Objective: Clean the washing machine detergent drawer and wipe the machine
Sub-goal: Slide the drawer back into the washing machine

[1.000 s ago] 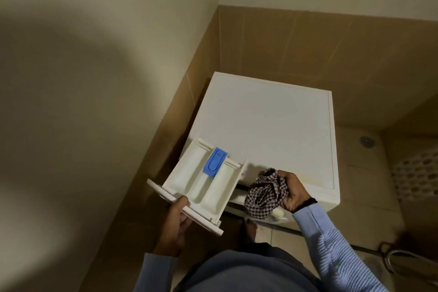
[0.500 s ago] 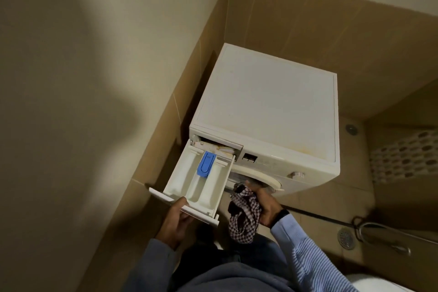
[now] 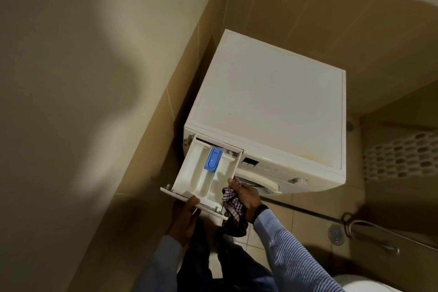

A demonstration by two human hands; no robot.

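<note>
- Left hand (image 3: 186, 217): gripping from below the front panel (image 3: 176, 193) of the detergent drawer (image 3: 193, 173), digits curled round the panel's edge.
- Right hand (image 3: 247, 197): clutching a bunched checked cloth (image 3: 233, 212), thumb pressed on the drawer's right wall.
- Detergent drawer: pulled far out, rear end at the slot (image 3: 225, 146) in the upper left of the washing machine (image 3: 272, 102) front.
- Blue insert (image 3: 213, 158): seated in the middle compartment; marking on it too small to read.
- Control panel (image 3: 272, 169): dark display (image 3: 250, 161) and knob (image 3: 299, 180); lettering illegible.
</note>
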